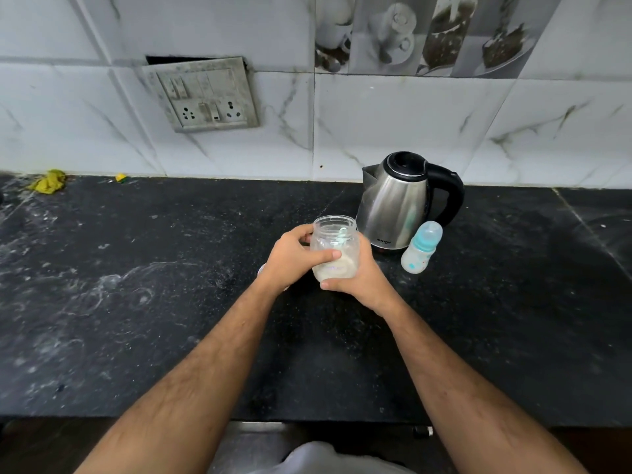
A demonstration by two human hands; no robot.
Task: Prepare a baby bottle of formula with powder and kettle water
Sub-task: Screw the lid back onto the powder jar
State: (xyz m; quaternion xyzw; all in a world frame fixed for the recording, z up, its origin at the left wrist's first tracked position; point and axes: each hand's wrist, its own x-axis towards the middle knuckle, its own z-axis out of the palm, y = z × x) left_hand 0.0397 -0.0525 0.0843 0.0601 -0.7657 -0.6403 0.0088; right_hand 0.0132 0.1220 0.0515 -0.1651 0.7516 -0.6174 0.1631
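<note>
Now two hands (328, 265) grip one jar (336, 249); one kettle (400, 203), one bottle (421, 248).

A small brand mark in pale capitals sits low on the steel kettle (396, 206), at about 6 o'clock on its body; it seems to read "MILTON", though blurred. Faint purple marks on the jar (337, 265) cannot be read.

Arms: mine are bare from elbow to wrist, with dark hair along both forearms.
Hands: left hand (290, 256) and right hand (364, 280) ungloved, no rings, no watch.
Clothing: pale grey fabric at the bottom edge.
</note>
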